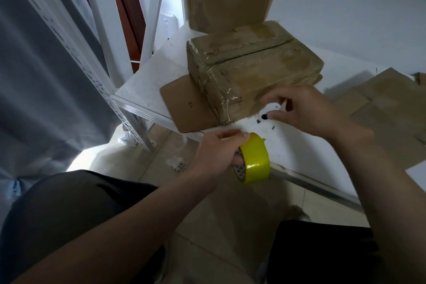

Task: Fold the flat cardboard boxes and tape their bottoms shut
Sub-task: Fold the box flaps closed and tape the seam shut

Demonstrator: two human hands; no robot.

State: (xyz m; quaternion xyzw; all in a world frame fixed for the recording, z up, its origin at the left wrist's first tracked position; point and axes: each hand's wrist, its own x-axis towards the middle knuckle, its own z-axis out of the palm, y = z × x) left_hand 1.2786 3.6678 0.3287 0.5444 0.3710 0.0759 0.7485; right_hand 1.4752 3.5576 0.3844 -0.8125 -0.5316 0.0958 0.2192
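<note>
Left hand [214,157] gripping yellow tape roll [254,159] below tabletop [147,85] edge; right hand [299,110] pinching small white cutter [270,109] against folded box [249,76], already taped shut, contents hidden. Risk: blade slipping, slicing cardboard. Flat boxes [387,108] waiting at right

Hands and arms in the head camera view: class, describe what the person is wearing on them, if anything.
Both the left hand and the right hand are bare, with no gloves. No rings, watch or bracelet show. Both forearms are uncovered as far as the frame shows them, so no sleeves are visible. No markings appear on either arm.
</note>
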